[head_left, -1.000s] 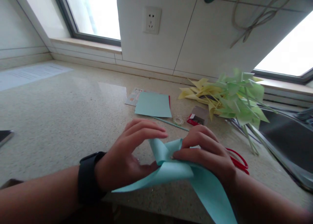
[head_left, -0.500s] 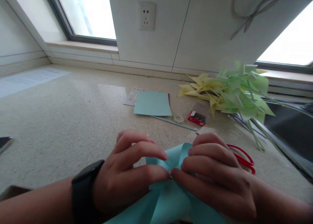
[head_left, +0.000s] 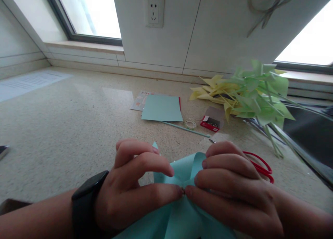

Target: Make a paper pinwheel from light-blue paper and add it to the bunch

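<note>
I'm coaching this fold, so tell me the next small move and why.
Probably keep pinching the centre and press it flat: the left hand and right hand meet thumb to thumb where the curled flaps of the light blue paper pinwheel gather, and those flaps look loose.

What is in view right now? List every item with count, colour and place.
teal paper piece: one, teal, folded, pinched between both hands
teal sheet: one, flat, mid-counter
printed card: one, under that sheet's left edge
straw: one, pale teal, in front of the sheet
tape roll: one, clear, beside the straw
small box: one, red, open
pinwheels: a pile, yellow and green, right rear
scissors: one pair, red handles, behind right hand
socket: one, white, wall
watch: one, black, left wrist
left hand: gripping paper
right hand: gripping paper
</note>
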A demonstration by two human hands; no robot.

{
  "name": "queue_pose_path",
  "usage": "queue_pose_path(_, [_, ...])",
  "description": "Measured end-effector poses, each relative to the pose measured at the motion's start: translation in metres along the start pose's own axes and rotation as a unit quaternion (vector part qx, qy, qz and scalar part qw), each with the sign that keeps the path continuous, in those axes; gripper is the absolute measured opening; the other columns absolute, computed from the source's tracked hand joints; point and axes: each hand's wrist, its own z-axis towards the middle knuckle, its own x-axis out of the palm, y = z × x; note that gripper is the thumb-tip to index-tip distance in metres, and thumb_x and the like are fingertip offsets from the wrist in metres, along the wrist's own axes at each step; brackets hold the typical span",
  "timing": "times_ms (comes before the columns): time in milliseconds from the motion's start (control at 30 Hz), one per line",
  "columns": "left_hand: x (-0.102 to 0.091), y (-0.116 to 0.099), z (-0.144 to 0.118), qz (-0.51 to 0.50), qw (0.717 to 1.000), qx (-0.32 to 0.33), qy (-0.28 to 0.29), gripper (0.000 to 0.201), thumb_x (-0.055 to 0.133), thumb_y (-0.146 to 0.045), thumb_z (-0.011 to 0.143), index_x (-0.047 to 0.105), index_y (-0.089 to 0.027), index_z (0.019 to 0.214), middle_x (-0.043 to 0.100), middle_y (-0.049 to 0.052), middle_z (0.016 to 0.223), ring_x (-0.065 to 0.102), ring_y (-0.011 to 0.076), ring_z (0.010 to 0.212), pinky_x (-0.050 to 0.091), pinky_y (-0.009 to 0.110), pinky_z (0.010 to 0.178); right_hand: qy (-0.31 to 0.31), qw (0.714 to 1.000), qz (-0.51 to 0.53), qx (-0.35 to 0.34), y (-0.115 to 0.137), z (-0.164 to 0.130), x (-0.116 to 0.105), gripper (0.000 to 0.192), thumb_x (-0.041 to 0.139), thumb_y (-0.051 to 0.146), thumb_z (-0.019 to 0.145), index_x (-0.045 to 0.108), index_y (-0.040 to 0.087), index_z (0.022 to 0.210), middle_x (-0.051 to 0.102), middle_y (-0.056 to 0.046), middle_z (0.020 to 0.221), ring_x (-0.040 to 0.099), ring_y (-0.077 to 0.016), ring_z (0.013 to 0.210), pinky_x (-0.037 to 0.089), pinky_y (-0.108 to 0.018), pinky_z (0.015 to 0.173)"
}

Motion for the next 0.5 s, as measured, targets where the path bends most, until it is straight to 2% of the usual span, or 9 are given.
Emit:
queue_pose_path(100, [0.0, -0.001, 0.002, 0.006, 1.0, 0.008, -0.006, 0.026, 0.056, -0.019, 0.1, 0.076, -0.031, 0.089, 0.068, -0.001, 0.089, 0.044, 0.0226, 0.097, 0.037, 0.034, 0.09, 0.045, 0.995, -0.037, -0.082, -0.004, -0.001, 0.0, 0.022, 0.057, 0.017, 0.095, 0.076, 0.023, 0.103, 0.078, -0.001, 0.085, 0.067, -0.0197, 0.077, 0.061, -0.042, 0.072])
queue_pose_path(200, [0.0, -0.002, 0.002, 0.004, 1.0, 0.013, -0.012, 0.025, 0.057, -0.017, 0.099, 0.076, -0.031, 0.09, 0.069, -0.001, 0.089, 0.045, 0.0226, 0.096, 0.038, 0.035, 0.088, 0.016, 0.993, -0.051, -0.106, -0.008, -0.001, 0.002, 0.023, 0.055, 0.019, 0.095, 0.077, 0.024, 0.098, 0.077, 0.0, 0.082, 0.066, -0.019, 0.076, 0.06, -0.04, 0.069])
queue_pose_path(367, [-0.001, 0.001, 0.001, 0.004, 1.0, 0.004, 0.02, 0.024, 0.056, -0.016, 0.099, 0.075, -0.029, 0.093, 0.071, -0.002, 0.096, 0.046, 0.0226, 0.101, 0.038, 0.034, 0.093, 0.025, 0.998, -0.029, -0.056, -0.004, -0.001, 0.004, 0.021, 0.056, 0.014, 0.096, 0.075, 0.021, 0.102, 0.078, 0.0, 0.084, 0.067, -0.0188, 0.078, 0.059, -0.042, 0.078])
queue_pose_path(500, [0.0, 0.001, 0.002, 0.005, 1.0, -0.009, 0.021, 0.021, 0.056, -0.014, 0.098, 0.072, -0.028, 0.095, 0.072, -0.001, 0.097, 0.049, 0.0216, 0.103, 0.042, 0.032, 0.093, 0.013, 1.0, 0.006, -0.014, -0.005, -0.003, 0.01, 0.019, 0.057, 0.013, 0.096, 0.071, 0.022, 0.104, 0.076, -0.002, 0.086, 0.066, -0.0213, 0.08, 0.056, -0.044, 0.074])
